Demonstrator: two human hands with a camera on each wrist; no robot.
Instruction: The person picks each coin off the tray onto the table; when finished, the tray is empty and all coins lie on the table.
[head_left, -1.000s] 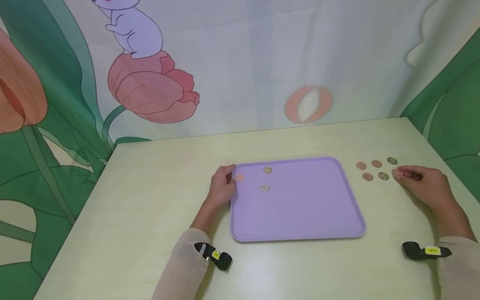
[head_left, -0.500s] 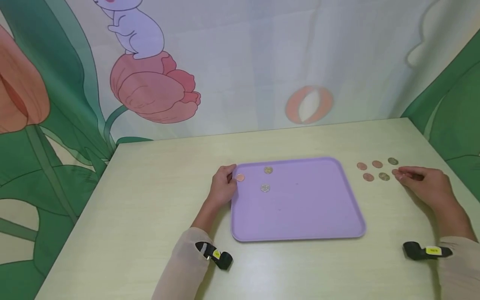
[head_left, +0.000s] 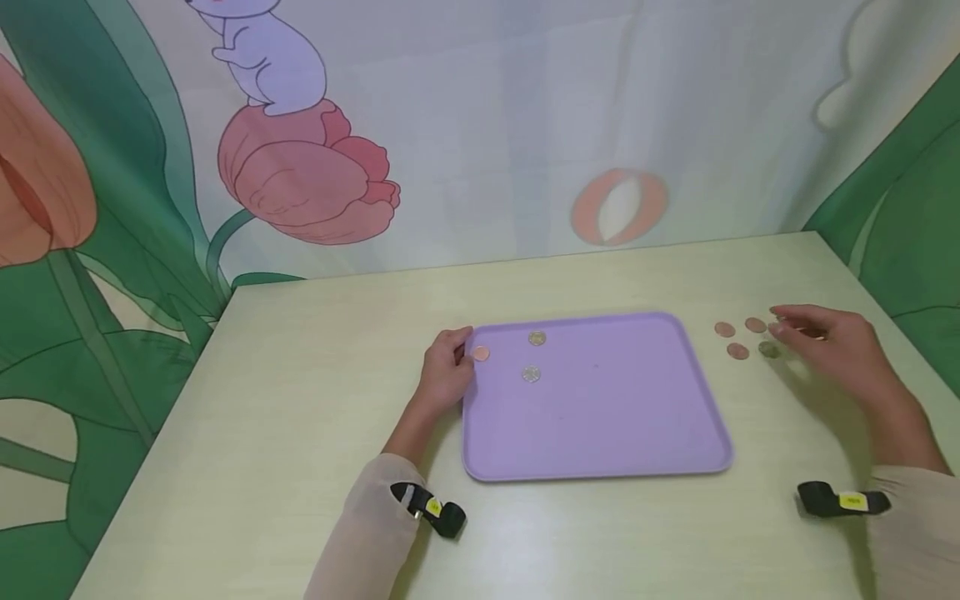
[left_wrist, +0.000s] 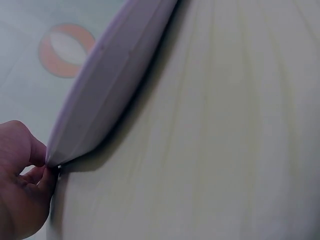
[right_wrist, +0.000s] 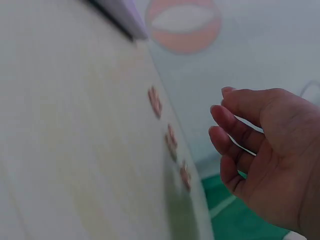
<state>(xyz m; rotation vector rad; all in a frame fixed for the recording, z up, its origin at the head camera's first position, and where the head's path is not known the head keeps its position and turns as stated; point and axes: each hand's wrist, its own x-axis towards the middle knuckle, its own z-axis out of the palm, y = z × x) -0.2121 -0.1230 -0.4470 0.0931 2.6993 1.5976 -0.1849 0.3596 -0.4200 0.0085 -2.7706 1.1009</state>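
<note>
Two hands show: the left hand (head_left: 444,371) grips the purple tray (head_left: 615,417) at its far left corner; right of the tray, the right hand (head_left: 840,346), fingers loosely curved and parted, hovers near copper-coloured coins (head_left: 738,351) and a brass-coloured coin (head_left: 768,349). Three coins (head_left: 531,373) lie inside the tray's left part.

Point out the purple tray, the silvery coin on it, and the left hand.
Purple tray (head_left: 600,408): head view, on its bare floor.
Silvery coin (head_left: 531,374): head view, on the middle of its face.
Left hand (head_left: 446,371): head view, on the middle of the hand.
</note>
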